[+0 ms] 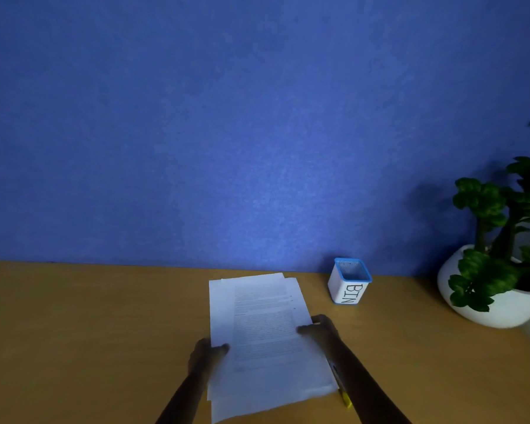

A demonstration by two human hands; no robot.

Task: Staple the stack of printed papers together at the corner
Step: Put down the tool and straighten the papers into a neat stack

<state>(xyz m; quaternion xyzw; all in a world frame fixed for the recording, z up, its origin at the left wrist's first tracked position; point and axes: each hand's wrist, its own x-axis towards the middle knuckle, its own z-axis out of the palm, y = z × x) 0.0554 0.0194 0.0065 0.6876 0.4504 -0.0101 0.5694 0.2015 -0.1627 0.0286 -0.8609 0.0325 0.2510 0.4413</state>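
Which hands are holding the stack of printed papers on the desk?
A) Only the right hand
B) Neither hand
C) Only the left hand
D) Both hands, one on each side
D: the left hand grips the left edge of the stack of papers with its thumb on top, and the right hand grips the right edge.

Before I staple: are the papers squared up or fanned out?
Fanned out: the papers show stepped sheet edges along the top and left, held by the left hand and right hand.
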